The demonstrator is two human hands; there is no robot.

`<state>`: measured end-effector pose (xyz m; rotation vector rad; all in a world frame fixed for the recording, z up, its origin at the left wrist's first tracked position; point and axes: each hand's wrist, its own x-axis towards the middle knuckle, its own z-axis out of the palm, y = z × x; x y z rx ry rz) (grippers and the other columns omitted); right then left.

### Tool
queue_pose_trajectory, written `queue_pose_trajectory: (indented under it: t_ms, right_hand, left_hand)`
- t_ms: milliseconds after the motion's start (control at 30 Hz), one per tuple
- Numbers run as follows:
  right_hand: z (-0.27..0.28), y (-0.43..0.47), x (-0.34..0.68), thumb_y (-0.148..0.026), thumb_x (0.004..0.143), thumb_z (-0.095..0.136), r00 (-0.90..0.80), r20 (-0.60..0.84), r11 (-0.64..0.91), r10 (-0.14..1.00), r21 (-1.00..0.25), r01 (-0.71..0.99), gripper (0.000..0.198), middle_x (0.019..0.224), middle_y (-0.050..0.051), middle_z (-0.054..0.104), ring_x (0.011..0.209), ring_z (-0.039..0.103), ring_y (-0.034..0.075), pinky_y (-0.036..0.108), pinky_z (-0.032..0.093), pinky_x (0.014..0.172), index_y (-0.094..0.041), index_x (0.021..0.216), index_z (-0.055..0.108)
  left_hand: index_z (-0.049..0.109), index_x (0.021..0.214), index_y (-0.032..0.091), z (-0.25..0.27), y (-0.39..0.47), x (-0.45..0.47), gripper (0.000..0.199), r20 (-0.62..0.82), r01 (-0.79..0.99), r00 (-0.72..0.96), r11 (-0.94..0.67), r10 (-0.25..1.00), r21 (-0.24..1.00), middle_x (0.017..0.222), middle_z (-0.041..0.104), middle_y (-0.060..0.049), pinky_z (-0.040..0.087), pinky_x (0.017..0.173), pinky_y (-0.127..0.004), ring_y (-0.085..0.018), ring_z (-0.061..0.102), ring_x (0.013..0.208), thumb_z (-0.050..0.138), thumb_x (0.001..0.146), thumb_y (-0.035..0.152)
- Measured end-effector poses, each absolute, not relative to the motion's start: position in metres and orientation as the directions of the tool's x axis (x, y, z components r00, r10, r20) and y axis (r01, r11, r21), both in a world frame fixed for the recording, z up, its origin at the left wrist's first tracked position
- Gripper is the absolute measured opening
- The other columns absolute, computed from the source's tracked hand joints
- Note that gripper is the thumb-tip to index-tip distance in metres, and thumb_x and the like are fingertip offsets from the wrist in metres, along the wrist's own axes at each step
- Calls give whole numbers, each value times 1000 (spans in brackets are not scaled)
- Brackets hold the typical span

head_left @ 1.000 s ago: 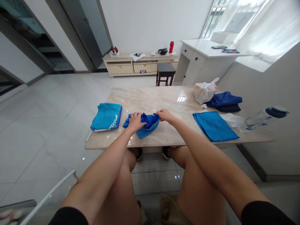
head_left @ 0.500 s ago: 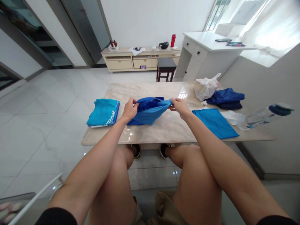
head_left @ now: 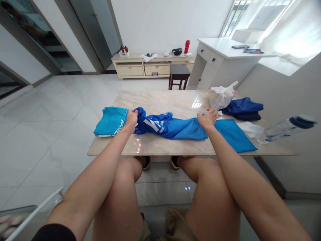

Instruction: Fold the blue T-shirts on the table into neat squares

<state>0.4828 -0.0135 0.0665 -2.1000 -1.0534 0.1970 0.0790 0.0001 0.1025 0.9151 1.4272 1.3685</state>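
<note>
A blue shirt (head_left: 180, 129) with white printed lettering stretches lengthwise across the marble-topped table, bunched at its left end and flatter at its right. My left hand (head_left: 131, 119) is closed round the bunched left end, just beside a folded stack of turquoise cloth (head_left: 110, 118) with white script on it. Over the shirt's right end lies my right hand (head_left: 207, 117), its fingers spread and its palm hidden from view. Close to the right of that hand is a flat folded blue cloth (head_left: 235, 135).
A white plastic bag (head_left: 222, 97), a dark blue garment pile (head_left: 243, 107), crumpled clear plastic (head_left: 250, 128) and a tilted clear bottle (head_left: 286, 130) occupy the table's right side. Beyond the table stand a dark stool (head_left: 179, 71), a low cabinet (head_left: 130, 69) and a white desk (head_left: 220, 63).
The shirt has gone from bunched between my hands to stretched out along the table. My left hand moved left, my right hand moved right and its fingers spread apart.
</note>
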Motion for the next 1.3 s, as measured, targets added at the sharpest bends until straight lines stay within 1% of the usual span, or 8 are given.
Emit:
queue_pose_trajectory:
  t_ms: [100, 200, 333, 500, 700, 900, 1033, 1300]
  right_hand:
    - [83, -19, 447, -36, 83, 75, 188, 178, -14, 966, -688, 725, 55, 138, 20, 68, 140, 58, 42, 65, 42, 125, -21, 135, 66]
    - [111, -30, 402, -45, 83, 85, -348, 202, 370, 916, -763, 531, 74, 157, 11, 66, 150, 55, 36, 55, 41, 131, -30, 152, 64]
    - [147, -50, 352, -49, 76, 97, -632, 75, 311, 771, -911, 272, 65, 132, 3, 81, 125, 73, 32, 44, 60, 111, -32, 135, 78]
    - [166, -52, 346, -43, 86, 85, -438, 15, 172, 899, -932, 319, 21, 88, 1, 80, 87, 72, 24, 31, 59, 78, -23, 85, 80]
    - [170, -42, 380, -15, 79, 70, 113, 361, 275, 926, -847, 454, 9, 81, 1, 71, 85, 64, 22, 31, 54, 80, -23, 83, 69]
    - [172, -44, 395, -9, 74, 58, 114, 520, 347, 847, -701, 623, 19, 87, 3, 63, 88, 59, 23, 33, 50, 85, -26, 73, 51]
    - [170, -45, 401, -8, 78, 56, 118, 551, 333, 826, -647, 686, 21, 93, 4, 64, 93, 59, 24, 34, 50, 90, -27, 79, 47]
    - [159, -40, 425, -15, 89, 57, 225, 584, 287, 780, -654, 700, 23, 114, 9, 71, 115, 64, 29, 41, 53, 106, -27, 106, 68]
  left_hand:
    - [66, 97, 20, 121, -17, 95, 25, -201, -103, 39, 204, 979, 974, 81, 67, -1, 54, 66, -26, -16, 64, 72, 84, 90, 36]
    - [70, 101, 19, 145, -35, 102, 33, -110, -174, 340, 178, 934, 969, 86, 70, -2, 58, 70, -29, -18, 67, 75, 90, 85, 40]
    - [72, 109, 21, 166, -46, 102, 35, 52, -127, 286, -16, 957, 992, 95, 74, -5, 63, 80, -37, -24, 74, 87, 82, 89, 48]
    - [72, 108, 22, 161, -41, 92, 48, 82, -5, 143, -82, 986, 997, 95, 77, -6, 66, 82, -41, -27, 77, 91, 78, 90, 66]
    - [83, 104, 22, 152, -45, 84, 64, 33, 308, 279, -122, 960, 944, 96, 84, -8, 68, 82, -42, -36, 80, 99, 103, 61, 66]
    - [84, 103, 21, 159, -49, 79, 55, 117, 210, 112, -139, 987, 968, 101, 86, -10, 69, 87, -46, -36, 80, 99, 92, 77, 69]
    - [79, 112, 20, 163, -49, 74, 62, 156, 127, 105, -169, 982, 977, 107, 84, -8, 68, 91, -43, -32, 79, 103, 97, 71, 62]
    - [73, 91, 22, 159, -40, 60, 46, 214, 307, 23, -211, 976, 928, 89, 78, -3, 65, 83, -35, -26, 75, 93, 101, 64, 47]
